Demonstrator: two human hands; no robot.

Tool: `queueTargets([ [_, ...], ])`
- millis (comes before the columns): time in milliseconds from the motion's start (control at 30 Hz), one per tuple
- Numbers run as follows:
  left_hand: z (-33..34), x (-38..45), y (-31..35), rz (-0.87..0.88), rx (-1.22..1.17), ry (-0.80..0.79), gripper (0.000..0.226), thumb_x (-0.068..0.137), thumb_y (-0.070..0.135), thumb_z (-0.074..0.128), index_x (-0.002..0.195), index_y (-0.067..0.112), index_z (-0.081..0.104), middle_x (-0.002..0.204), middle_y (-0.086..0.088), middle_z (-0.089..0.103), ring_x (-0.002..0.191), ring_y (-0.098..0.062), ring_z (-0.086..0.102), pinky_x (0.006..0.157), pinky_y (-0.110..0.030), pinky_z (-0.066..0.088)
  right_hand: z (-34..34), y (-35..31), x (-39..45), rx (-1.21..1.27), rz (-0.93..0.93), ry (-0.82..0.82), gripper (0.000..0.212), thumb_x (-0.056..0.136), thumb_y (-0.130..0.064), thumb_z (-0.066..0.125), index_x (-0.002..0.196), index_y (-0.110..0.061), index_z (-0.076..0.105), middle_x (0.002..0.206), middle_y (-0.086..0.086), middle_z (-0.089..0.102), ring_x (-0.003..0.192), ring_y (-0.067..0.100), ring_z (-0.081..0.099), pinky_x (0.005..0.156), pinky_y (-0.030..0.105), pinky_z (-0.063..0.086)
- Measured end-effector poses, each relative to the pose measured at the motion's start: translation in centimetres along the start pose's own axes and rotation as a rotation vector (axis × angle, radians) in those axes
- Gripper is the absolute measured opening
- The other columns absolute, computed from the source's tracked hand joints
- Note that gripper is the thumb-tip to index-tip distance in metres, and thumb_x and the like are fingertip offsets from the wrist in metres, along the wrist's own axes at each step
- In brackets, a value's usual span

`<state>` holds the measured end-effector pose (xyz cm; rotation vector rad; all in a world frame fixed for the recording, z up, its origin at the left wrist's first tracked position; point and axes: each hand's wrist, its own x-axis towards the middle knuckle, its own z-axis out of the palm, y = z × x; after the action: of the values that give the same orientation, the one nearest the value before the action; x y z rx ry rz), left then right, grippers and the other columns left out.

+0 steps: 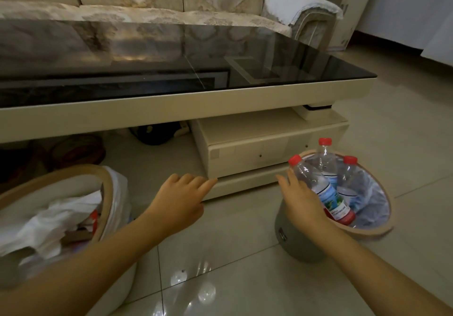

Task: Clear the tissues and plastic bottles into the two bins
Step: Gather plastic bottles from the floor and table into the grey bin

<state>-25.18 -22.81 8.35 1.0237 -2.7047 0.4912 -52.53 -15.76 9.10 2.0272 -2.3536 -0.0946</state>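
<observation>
Crumpled soft tissues (49, 220) fill the left bin (81, 171). My left hand (181, 200) hovers empty, fingers relaxed. My right hand (301, 200) rests loosely against a slick clear bottle (318, 190) leaning in the round right bin (294, 239), not gripping. A nudge could tip it out. Glossy table (171, 109) looks bare.

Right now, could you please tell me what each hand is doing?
Left hand: open, fingers relaxed, holding nothing.
Right hand: open beside a bottle in the bin; whether it touches the bottle cannot be told.
</observation>
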Motion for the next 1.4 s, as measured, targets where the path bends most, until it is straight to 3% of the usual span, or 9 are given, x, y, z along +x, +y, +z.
queueTargets([
  [300, -0.6, -2.9, -1.4, -0.106, -0.001, -0.086, 0.074, 0.070, 0.039, 0.072, 0.137, 0.021, 0.047, 0.114, 0.000, 0.066, 0.096, -0.022, 0.064, 0.072, -0.036, 0.048, 0.1, -6.3, -0.7, 0.124, -0.224, 0.016, 0.073, 0.086, -0.002, 0.057, 0.148, -0.020, 0.022, 0.158, 0.009, 0.009, 0.139, 0.030, 0.026, 0.100, 0.035, 0.043],
  [433, -1.5, -4.9, -2.7, -0.318, 0.091, -0.298, 0.084, 0.090, 0.049, 0.047, 0.151, 0.027, -0.007, 0.157, -0.006, 0.016, 0.143, -0.030, 0.016, 0.106, -0.056, 0.022, -0.3, -11.0, -1.1, 0.144, -0.335, -0.001, 0.074, 0.087, -0.006, 0.056, 0.149, -0.021, 0.020, 0.159, 0.007, 0.003, 0.142, 0.031, 0.017, 0.101, 0.039, 0.043],
  [533, -1.5, -6.9, -3.6, -0.460, 0.195, -0.380, 0.097, 0.088, 0.056, 0.048, 0.145, 0.027, -0.025, 0.157, -0.012, -0.020, 0.143, -0.041, -0.013, 0.108, -0.066, 0.009, -0.2, -14.5, -1.6, 0.166, -0.422, -0.030, 0.078, 0.087, -0.014, 0.058, 0.150, -0.025, 0.014, 0.159, 0.004, -0.003, 0.144, 0.031, 0.008, 0.105, 0.045, 0.040],
  [633, -1.1, -8.8, -4.9, -0.587, 0.166, -0.432, 0.102, 0.087, 0.057, 0.051, 0.145, 0.025, -0.027, 0.153, -0.015, -0.028, 0.141, -0.046, -0.013, 0.109, -0.063, 0.014, -0.3, -17.7, -2.0, 0.195, -0.524, -0.038, 0.082, 0.088, -0.018, 0.059, 0.151, -0.027, 0.008, 0.159, 0.002, -0.007, 0.146, 0.031, 0.000, 0.111, 0.046, 0.032],
  [933, -0.1, -9.4, -4.8, -0.603, -0.494, -0.289, 0.117, 0.077, 0.019, 0.068, 0.139, 0.042, -0.029, 0.155, -0.001, -0.028, 0.144, -0.033, -0.012, 0.113, -0.046, 0.028, -0.8, -21.5, -2.4, 0.340, -0.601, -0.048, 0.093, 0.087, -0.015, 0.062, 0.152, -0.018, -0.005, 0.160, 0.007, -0.014, 0.147, 0.022, 0.009, 0.114, 0.032, 0.022],
  [1133, 0.6, -7.5, -3.4, -0.483, -0.760, -0.155, 0.099, 0.084, 0.019, 0.056, 0.145, 0.042, -0.018, 0.159, 0.005, -0.013, 0.147, -0.019, 0.006, 0.114, -0.042, 0.029, 0.4, -21.0, -2.0, 0.503, -0.605, 0.021, 0.085, 0.087, -0.026, 0.061, 0.153, -0.021, 0.007, 0.155, -0.001, 0.024, 0.136, 0.013, 0.033, 0.107, 0.026, 0.036],
  [1200, -0.2, -7.2, -2.9, -0.432, -0.722, -0.149, 0.086, 0.088, 0.021, 0.049, 0.149, 0.038, -0.009, 0.160, 0.003, -0.001, 0.143, -0.017, 0.021, 0.110, -0.037, 0.035, 0.0, -20.4, -2.0, 0.522, -0.601, 0.045, 0.069, 0.090, -0.030, 0.056, 0.149, -0.021, 0.021, 0.146, -0.002, 0.038, 0.128, 0.012, 0.041, 0.101, 0.026, 0.043],
  [1300, -2.5, -6.3, -2.5, -0.340, -0.347, -0.124, 0.065, 0.091, 0.033, 0.042, 0.150, 0.025, 0.016, 0.152, -0.001, 0.031, 0.128, -0.018, 0.044, 0.098, -0.030, 0.040, -1.0, -19.3, -2.0, 0.475, -0.607, 0.115, 0.043, 0.090, -0.031, 0.050, 0.131, -0.021, 0.046, 0.122, -0.002, 0.054, 0.105, 0.014, 0.053, 0.081, 0.028, 0.050],
  [1400, -4.5, -4.1, -2.8, -0.266, -0.122, -0.085, 0.041, 0.090, 0.042, 0.040, 0.127, 0.025, 0.050, 0.124, 0.001, 0.058, 0.105, -0.019, 0.058, 0.086, -0.033, 0.042, -2.1, -17.8, -1.8, 0.443, -0.605, 0.214, 0.025, 0.087, -0.036, 0.049, 0.107, -0.023, 0.057, 0.098, -0.006, 0.060, 0.082, 0.008, 0.056, 0.064, 0.019, 0.046],
])
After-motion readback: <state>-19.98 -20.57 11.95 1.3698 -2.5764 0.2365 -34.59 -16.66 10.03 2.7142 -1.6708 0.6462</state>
